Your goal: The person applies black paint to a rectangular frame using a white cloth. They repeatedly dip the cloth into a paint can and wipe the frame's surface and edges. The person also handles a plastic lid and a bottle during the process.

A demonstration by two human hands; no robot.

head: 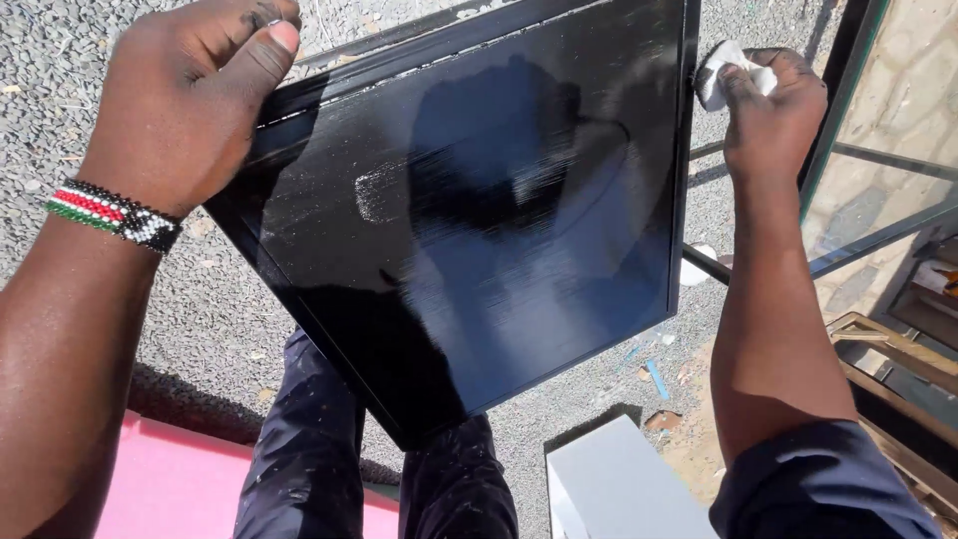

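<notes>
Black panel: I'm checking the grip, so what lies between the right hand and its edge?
In the head view, a crumpled white cloth lies between the right hand and the right edge of the black panel.

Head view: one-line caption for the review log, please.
Left hand grips the corner of a glossy black square framed panel while the right hand presses a crumpled white cloth against its edge, over gravel ground.
</notes>
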